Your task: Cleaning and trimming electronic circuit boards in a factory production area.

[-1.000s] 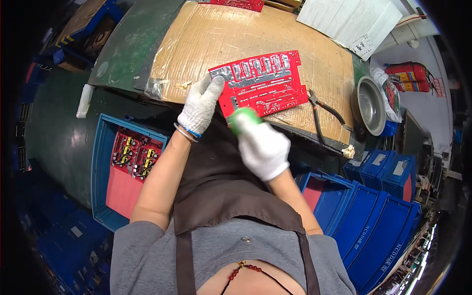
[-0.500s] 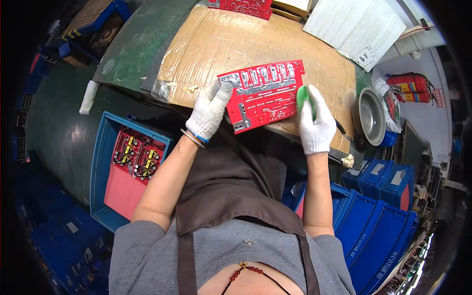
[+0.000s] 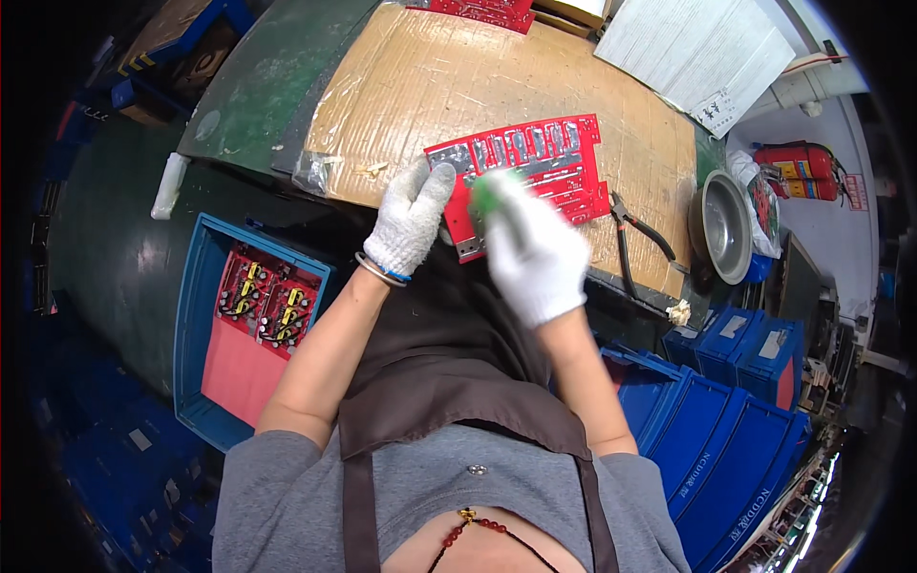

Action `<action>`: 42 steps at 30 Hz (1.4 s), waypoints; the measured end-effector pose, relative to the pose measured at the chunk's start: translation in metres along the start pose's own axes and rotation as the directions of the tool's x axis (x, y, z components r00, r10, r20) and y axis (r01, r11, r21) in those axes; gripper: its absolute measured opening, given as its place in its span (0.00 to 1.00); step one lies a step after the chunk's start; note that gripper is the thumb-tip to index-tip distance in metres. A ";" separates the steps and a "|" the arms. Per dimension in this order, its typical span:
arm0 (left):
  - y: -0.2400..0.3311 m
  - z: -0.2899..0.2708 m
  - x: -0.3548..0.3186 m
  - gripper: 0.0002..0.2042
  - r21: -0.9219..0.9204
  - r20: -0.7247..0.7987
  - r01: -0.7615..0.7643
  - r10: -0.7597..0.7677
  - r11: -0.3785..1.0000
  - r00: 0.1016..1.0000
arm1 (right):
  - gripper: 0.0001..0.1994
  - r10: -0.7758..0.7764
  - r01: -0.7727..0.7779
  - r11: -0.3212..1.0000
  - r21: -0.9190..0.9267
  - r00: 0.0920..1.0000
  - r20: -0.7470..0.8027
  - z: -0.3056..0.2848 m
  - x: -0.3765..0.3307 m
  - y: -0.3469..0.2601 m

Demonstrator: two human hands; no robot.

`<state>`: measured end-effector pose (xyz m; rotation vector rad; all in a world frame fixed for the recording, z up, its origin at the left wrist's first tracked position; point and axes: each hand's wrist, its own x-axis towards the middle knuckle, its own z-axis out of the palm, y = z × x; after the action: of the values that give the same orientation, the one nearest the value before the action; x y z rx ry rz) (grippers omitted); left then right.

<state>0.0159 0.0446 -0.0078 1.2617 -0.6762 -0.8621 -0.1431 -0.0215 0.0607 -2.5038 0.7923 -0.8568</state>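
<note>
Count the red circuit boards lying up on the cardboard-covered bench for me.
2: one red circuit board at the near edge under the left hand and right hand; another board at the far edge, partly cut off. More may be hidden.

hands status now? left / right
Left hand: closed, gripping the edge of the red circuit board.
Right hand: closed on a small green object, blurred.

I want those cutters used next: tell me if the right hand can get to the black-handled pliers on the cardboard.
Probably yes. The black-handled pliers lie open on the cardboard sheet, just right of the red circuit board, nothing between. But the white-gloved right hand already grips a small green object.
</note>
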 end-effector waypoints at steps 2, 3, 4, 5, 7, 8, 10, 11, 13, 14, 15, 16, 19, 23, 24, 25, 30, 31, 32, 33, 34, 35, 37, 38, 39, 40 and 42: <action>0.014 0.005 -0.002 0.16 -0.060 -0.010 0.093 -0.094 0.994 0.996 | 0.14 0.226 -0.225 0.974 0.022 0.968 -0.107 -0.013 0.013 0.034; 0.013 0.006 0.001 0.16 -0.062 -0.010 0.089 -0.090 0.994 0.996 | 0.15 0.155 -0.157 0.988 -0.003 0.979 -0.132 -0.008 0.005 0.038; 0.010 0.008 0.005 0.16 -0.059 -0.021 0.042 -0.043 0.997 0.999 | 0.15 0.081 -0.086 0.996 -0.029 0.984 -0.156 -0.007 -0.003 0.037; 0.005 0.008 0.003 0.17 -0.050 -0.035 0.008 -0.010 0.999 0.999 | 0.15 0.064 -0.064 0.998 -0.022 0.998 -0.009 -0.002 -0.011 0.012; -0.011 0.000 0.008 0.17 0.015 -0.028 -0.040 0.041 0.999 0.999 | 0.16 0.032 -0.034 0.997 0.063 0.999 0.033 0.005 -0.014 -0.009; -0.004 0.002 0.008 0.18 0.081 -0.012 -0.086 0.087 0.993 0.996 | 0.16 0.034 -0.036 0.997 0.064 0.999 0.028 0.003 -0.011 -0.004; 0.009 0.001 -0.004 0.18 -0.014 0.058 0.136 -0.135 0.991 0.989 | 0.15 0.085 -0.083 0.996 0.017 0.989 -0.122 -0.013 0.011 0.024; 0.009 0.004 -0.003 0.18 -0.037 0.023 0.091 -0.090 0.995 0.996 | 0.14 0.153 -0.146 0.988 0.059 0.979 -0.137 -0.017 0.007 0.040; 0.003 0.005 0.001 0.18 -0.060 -0.050 -0.004 0.001 0.998 0.999 | 0.15 0.119 -0.119 0.993 0.012 0.988 -0.101 -0.013 -0.003 0.039; -0.001 0.008 0.001 0.18 -0.062 -0.046 -0.001 -0.002 0.998 0.999 | 0.17 0.047 -0.046 0.998 0.033 0.999 -0.019 -0.010 -0.009 0.019; -0.007 0.008 0.003 0.18 -0.062 -0.057 -0.035 0.032 0.997 0.998 | 0.17 0.021 -0.022 1.000 0.012 0.999 0.046 -0.003 -0.014 0.001; -0.011 0.008 0.006 0.18 -0.063 -0.064 -0.073 0.069 0.995 0.996 | 0.18 -0.005 0.006 1.000 -0.009 0.994 0.106 0.001 -0.016 -0.008; 0.004 0.003 -0.003 0.17 -0.031 -0.020 0.067 -0.067 0.997 0.998 | 0.18 0.015 -0.012 0.999 0.045 0.997 -0.075 -0.008 0.008 0.029; -0.002 0.008 0.005 0.16 -0.030 -0.068 -0.052 0.050 0.998 0.996 | 0.17 -0.047 0.047 0.999 0.012 0.999 0.006 -0.007 -0.010 0.016; -0.008 0.008 0.006 0.16 -0.029 -0.070 -0.099 0.097 0.995 0.993 | 0.17 -0.071 0.065 0.996 0.064 0.993 0.094 -0.004 -0.014 -0.003; -0.015 0.006 0.009 0.16 0.012 -0.059 -0.155 0.156 0.988 0.986 | 0.16 -0.099 0.092 0.992 0.086 0.993 0.070 0.001 -0.011 -0.007; 0.010 0.006 0.002 0.17 -0.061 -0.022 0.083 -0.085 0.995 0.996 | 0.17 0.040 -0.038 0.999 0.015 0.992 -0.121 -0.017 0.008 0.061; 0.006 0.008 0.005 0.17 -0.071 -0.049 0.041 -0.045 0.997 0.998 | 0.17 -0.017 0.018 1.000 0.015 0.998 -0.065 -0.013 0.003 0.050; 0.000 0.010 0.004 0.17 -0.080 -0.075 0.008 -0.014 0.997 0.997 | 0.18 -0.066 0.066 0.998 0.017 0.998 -0.005 -0.007 -0.006 0.030; -0.009 0.008 0.007 0.17 -0.026 -0.066 -0.090 0.088 0.996 0.994 | 0.19 -0.100 0.098 0.995 0.032 0.992 0.077 0.000 -0.013 0.012; -0.006 0.008 0.006 0.17 -0.027 -0.062 -0.087 0.085 0.996 0.994 | 0.18 -0.118 0.113 0.992 0.062 0.990 0.082 0.004 -0.008 0.002; 0.003 0.007 0.003 0.17 -0.027 -0.029 0.000 0.000 1.000 1.000 | 0.17 -0.118 0.117 0.992 0.051 0.993 0.024 0.002 0.001 0.009; 0.007 0.005 0.000 0.17 -0.053 -0.038 0.035 -0.037 0.998 0.999 | 0.15 -0.036 0.037 0.999 0.012 0.997 -0.072 -0.007 0.022 0.036; 0.007 0.005 0.000 0.17 -0.056 -0.037 0.029 -0.031 0.998 0.999 | 0.14 0.101 -0.095 0.994 0.050 0.988 -0.121 -0.011 0.027 0.056; 0.007 0.007 0.000 0.17 -0.059 -0.037 0.043 -0.046 0.997 0.998 | 0.14 0.107 -0.101 0.994 0.044 0.980 -0.168 -0.013 0.022 0.069; 0.006 0.008 0.001 0.17 -0.058 -0.042 0.058 -0.061 0.997 0.997 | 0.13 0.113 -0.105 0.993 0.044 0.970 -0.213 -0.013 0.019 0.077; -0.004 0.007 0.003 0.18 -0.054 -0.082 -0.050 0.046 0.997 0.996 | 0.14 -0.030 0.033 0.999 0.033 0.997 -0.072 -0.001 0.003 0.031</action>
<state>0.0108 0.0384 -0.0103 1.2188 -0.6116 -0.7816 -0.1533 -0.0470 0.0470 -2.4740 0.7568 -0.9678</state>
